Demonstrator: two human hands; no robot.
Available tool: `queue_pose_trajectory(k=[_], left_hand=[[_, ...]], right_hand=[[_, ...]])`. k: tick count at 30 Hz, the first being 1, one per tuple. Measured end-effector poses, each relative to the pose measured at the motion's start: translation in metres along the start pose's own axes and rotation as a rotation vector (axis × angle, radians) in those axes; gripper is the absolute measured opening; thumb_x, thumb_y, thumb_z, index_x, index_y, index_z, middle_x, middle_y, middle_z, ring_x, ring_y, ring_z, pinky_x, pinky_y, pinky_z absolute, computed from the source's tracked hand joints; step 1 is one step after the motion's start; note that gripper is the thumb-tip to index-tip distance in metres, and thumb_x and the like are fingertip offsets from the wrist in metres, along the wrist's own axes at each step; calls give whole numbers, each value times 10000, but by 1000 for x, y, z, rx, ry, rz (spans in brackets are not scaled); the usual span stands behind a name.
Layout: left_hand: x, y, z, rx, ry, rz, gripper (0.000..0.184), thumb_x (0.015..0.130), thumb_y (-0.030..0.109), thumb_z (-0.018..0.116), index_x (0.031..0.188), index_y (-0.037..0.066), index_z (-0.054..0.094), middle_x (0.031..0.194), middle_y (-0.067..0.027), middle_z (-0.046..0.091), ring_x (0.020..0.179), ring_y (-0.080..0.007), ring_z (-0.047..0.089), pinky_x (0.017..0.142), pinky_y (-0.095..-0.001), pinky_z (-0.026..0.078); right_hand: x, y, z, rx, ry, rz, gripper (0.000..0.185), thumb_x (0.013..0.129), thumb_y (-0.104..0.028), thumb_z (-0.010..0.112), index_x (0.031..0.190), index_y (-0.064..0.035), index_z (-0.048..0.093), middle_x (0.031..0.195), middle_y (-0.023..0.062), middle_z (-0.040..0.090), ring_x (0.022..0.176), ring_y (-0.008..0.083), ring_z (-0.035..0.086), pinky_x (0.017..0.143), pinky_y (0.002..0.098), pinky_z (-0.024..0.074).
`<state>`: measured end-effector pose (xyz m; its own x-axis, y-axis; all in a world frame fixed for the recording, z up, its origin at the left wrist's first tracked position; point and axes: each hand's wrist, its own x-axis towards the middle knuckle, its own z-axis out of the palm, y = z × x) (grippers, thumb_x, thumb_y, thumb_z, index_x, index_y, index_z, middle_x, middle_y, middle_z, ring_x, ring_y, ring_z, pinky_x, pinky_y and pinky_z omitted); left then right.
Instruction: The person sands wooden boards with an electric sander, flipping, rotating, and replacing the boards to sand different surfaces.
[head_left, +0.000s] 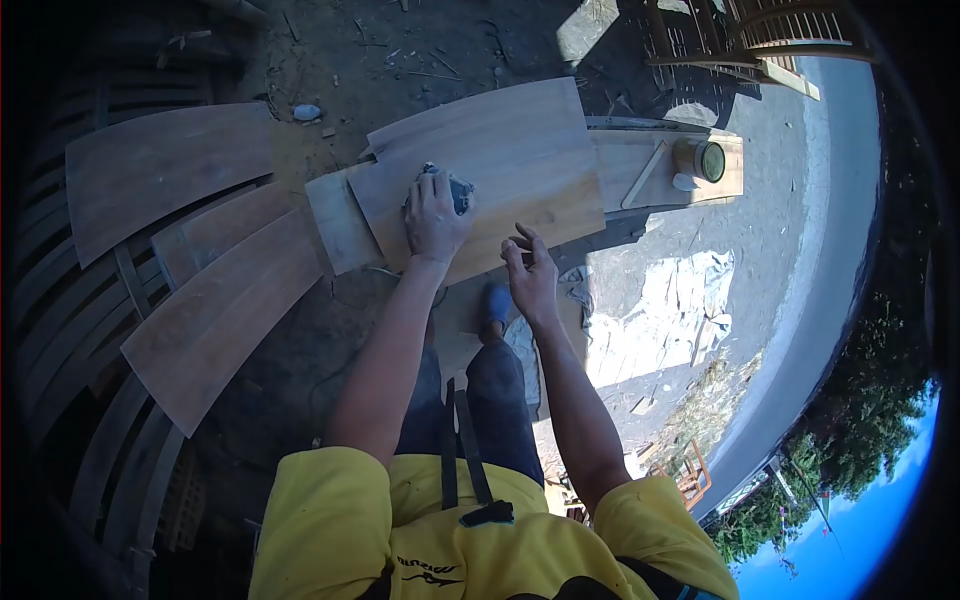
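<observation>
My left hand (pixel 437 220) is wrapped over a dark power tool (pixel 461 195), which rests on a wide wooden panel (pixel 520 140). Most of the tool's body is hidden under the fingers. Near the panel's lower edge is my right hand (pixel 530 262), its fingers partly bent and apart, with nothing visible in them. The panel lies on top of other boards, and a paler board (pixel 342 222) sticks out at its left end.
Loose wooden panels (pixel 170 165) lie on slats at the left. A jar (pixel 708 161) and a thin stick (pixel 643 175) rest on the bench's right end. Wooden furniture (pixel 760 50) stands at the upper right. A white sheet (pixel 665 315) covers ground at the right.
</observation>
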<state>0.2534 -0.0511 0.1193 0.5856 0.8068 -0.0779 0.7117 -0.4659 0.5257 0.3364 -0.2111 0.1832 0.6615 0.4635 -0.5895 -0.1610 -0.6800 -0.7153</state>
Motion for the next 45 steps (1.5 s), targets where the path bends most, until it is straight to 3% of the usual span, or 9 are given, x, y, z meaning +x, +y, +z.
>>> queue_pose_trajectory(k=[5,15,20,23,28,30,33,36,45], left_hand=[[-18,-18,-9,-149,169,-312,501,977,345,689,1338,13,590,1242,-229,611,1190,-459,573,1065,-556,470],[7,136,135,-420,296,-257,436,1064,204,572,1477,66,541,1489,-126,579,1463,-351,471,1247,-522,339],[34,217,168,-1226,281,-501,427,1114,158,516,1527,54,537,1512,-227,577,1431,-398,532,1170,-457,450],[-12,212,158,-1012,354,-466,415,1101,142,534,1506,59,560,1490,-229,597,1395,-409,567,1146,-468,475],[-194,132,111,-649,339,-509,388,1038,81,592,1423,44,623,1420,-211,624,1343,-390,601,1141,-467,480],[-282,84,99,-466,162,-678,410,1016,90,622,1424,55,619,1389,-229,620,1361,-406,581,1143,-472,473],[-407,36,76,322,-412,-863,864,886,383,812,1617,162,410,1505,-248,527,1333,-486,575,1166,-581,430],[-427,21,25,-73,-852,-1357,1150,785,526,896,1693,246,247,1540,-283,451,1293,-494,598,1076,-573,508],[-425,-36,33,142,-694,-1244,1086,755,492,910,1641,235,338,1410,-293,506,1222,-481,653,1000,-542,564]], right_hand=[[23,-51,33,-85,-216,-44,757,1080,-429,628,1648,-24,334,1490,304,571,1228,406,698,1035,489,554],[114,-26,-58,-355,-235,-162,954,1064,-643,491,1710,-20,166,1540,405,451,1468,527,451,1210,509,390],[206,6,-141,-419,-130,-271,1022,1011,-677,583,1722,-70,170,1513,391,467,1408,517,490,1194,504,396],[211,7,-145,-631,56,-532,917,931,-489,788,1655,-143,345,1305,327,586,1173,499,643,1027,536,517],[183,2,-85,-678,141,-598,830,878,-363,826,1587,-192,430,1181,294,588,970,507,699,844,559,580],[157,-6,-52,-719,97,-619,847,857,-329,835,1590,-203,431,1190,292,578,979,507,701,841,564,586],[122,-8,6,-677,1,-649,899,822,-252,843,1605,-221,403,1244,295,536,954,538,700,825,595,604],[86,-13,71,-695,-104,-679,953,796,-188,836,1623,-235,364,1284,297,503,936,561,694,806,623,612],[-5,-16,202,-701,-288,-749,958,786,-233,866,1620,-268,395,1270,291,527,980,543,691,808,609,607]])
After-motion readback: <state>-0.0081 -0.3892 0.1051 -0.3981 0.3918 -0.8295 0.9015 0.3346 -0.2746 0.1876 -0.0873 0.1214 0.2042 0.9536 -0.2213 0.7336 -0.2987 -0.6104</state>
